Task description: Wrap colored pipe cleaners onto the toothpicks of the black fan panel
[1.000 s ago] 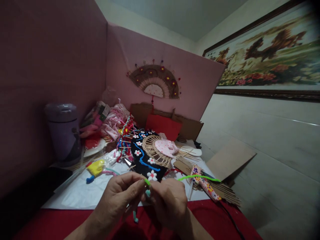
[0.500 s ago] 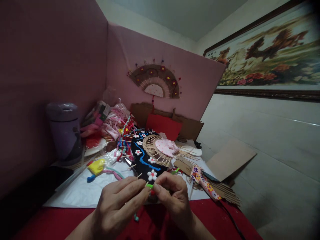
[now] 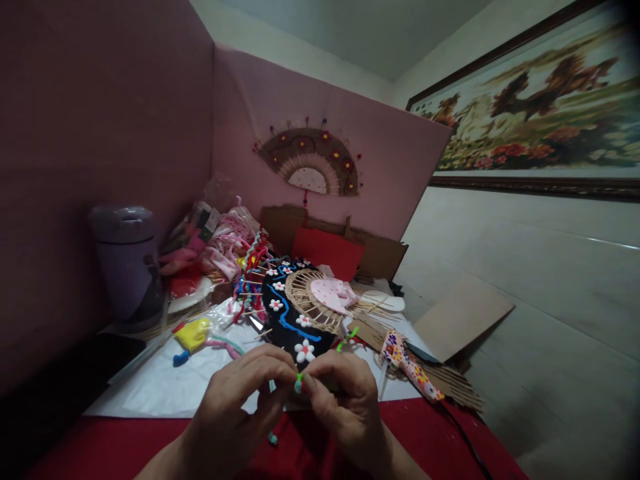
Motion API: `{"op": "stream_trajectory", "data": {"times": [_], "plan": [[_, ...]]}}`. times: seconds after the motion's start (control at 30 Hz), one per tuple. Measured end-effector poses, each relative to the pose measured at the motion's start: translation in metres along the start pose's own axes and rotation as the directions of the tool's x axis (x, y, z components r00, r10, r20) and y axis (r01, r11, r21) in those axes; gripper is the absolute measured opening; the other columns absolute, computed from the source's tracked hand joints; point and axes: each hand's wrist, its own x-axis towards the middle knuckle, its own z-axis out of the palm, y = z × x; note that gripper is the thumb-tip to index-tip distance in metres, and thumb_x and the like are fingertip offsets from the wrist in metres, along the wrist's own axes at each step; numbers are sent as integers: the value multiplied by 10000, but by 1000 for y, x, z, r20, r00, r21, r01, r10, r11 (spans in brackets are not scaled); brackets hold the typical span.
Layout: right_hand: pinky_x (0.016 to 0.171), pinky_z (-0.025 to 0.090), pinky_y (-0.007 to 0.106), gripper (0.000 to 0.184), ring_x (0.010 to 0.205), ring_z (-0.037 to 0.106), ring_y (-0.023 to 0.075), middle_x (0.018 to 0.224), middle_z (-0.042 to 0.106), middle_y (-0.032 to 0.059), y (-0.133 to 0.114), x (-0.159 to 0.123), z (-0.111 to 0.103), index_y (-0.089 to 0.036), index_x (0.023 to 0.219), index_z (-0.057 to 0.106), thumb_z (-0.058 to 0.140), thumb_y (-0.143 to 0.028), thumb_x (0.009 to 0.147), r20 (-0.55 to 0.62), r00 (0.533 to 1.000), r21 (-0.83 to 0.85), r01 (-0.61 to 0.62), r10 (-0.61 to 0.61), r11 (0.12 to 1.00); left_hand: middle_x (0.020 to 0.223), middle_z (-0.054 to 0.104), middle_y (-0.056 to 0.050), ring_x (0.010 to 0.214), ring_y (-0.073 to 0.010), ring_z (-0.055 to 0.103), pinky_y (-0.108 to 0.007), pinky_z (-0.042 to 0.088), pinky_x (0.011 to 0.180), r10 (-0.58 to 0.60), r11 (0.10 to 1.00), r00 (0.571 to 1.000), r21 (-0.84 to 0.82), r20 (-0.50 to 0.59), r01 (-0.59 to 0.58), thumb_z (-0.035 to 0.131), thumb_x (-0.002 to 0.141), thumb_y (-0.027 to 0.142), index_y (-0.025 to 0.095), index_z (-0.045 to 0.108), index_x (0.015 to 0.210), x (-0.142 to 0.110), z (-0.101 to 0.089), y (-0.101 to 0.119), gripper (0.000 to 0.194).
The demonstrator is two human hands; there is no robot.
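Note:
My left hand (image 3: 245,403) and my right hand (image 3: 345,393) meet over the near end of a black fan (image 3: 274,320). Their fingertips pinch a bright green pipe cleaner (image 3: 299,377), with a small turquoise bit just below. A green length (image 3: 349,340) rises behind my right hand, probably part of the same piece. White flowers with red centres (image 3: 305,351) and a wavy blue strand (image 3: 290,327) decorate the fan. Its thin wooden sticks fan out around a pink dotted centre (image 3: 333,295). My fingers hide the fan's near edge.
A purple lidded cup (image 3: 127,267) stands at the left. Yellow cloth (image 3: 194,333) and scissors (image 3: 257,323) lie on white sheeting (image 3: 160,387). Cardboard pieces (image 3: 463,320) and a flower-patterned piece (image 3: 410,367) lie right. Another fan (image 3: 305,160) hangs on the pink panel.
My left fingers have curled and drawn back slightly, opening a gap under them. The green length behind my right hand now stands higher, and the turquoise bit shows between my fingertips.

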Motion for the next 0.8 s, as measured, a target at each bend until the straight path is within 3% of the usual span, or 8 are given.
{"op": "stream_trajectory", "data": {"times": [0.17, 0.3, 0.57, 0.67, 0.8], "plan": [[498, 381, 223, 120, 517, 537, 107, 613, 615, 3, 3, -4, 2, -168, 805, 588, 472, -152, 831, 56, 988, -158, 149, -142, 976, 788, 627, -16, 648, -89, 596, -165, 471, 559, -92, 996, 995, 0, 26, 92, 506, 780, 16, 179, 569, 814, -1, 0, -2, 178], [535, 381, 258, 126, 536, 560, 127, 624, 621, 10, 8, -5, 3, -163, 841, 565, 451, -128, 803, 121, 960, -269, 276, -252, 923, 763, 617, -17, 614, -86, 577, -169, 454, 537, -89, 996, 996, 17, 16, 89, 504, 772, 12, 168, 570, 790, -2, 3, -6, 170], [572, 386, 269, 145, 571, 565, 132, 669, 633, 12, 8, -4, 0, -162, 909, 562, 485, -109, 799, 93, 959, -263, 283, -268, 922, 688, 652, -7, 598, -106, 602, -184, 491, 561, -241, 955, 971, -178, -3, 237, 553, 808, 141, 197, 669, 856, -1, 0, -8, 138], [567, 379, 271, 138, 561, 553, 132, 665, 633, 15, 9, -3, -1, -158, 910, 560, 486, -114, 802, 91, 952, -270, 306, -292, 913, 695, 666, -26, 512, -94, 564, -165, 463, 455, -375, 881, 923, -277, 84, 384, 575, 803, 215, 188, 703, 832, -2, -1, -8, 134], [540, 358, 267, 146, 542, 521, 128, 653, 625, 10, 13, 0, -2, -164, 918, 562, 465, -118, 819, 95, 939, -254, 344, -330, 904, 657, 646, -23, 430, -79, 508, -163, 429, 363, -591, 673, 781, -411, 202, 616, 629, 760, 317, 164, 709, 803, -3, -3, -8, 177]]}}
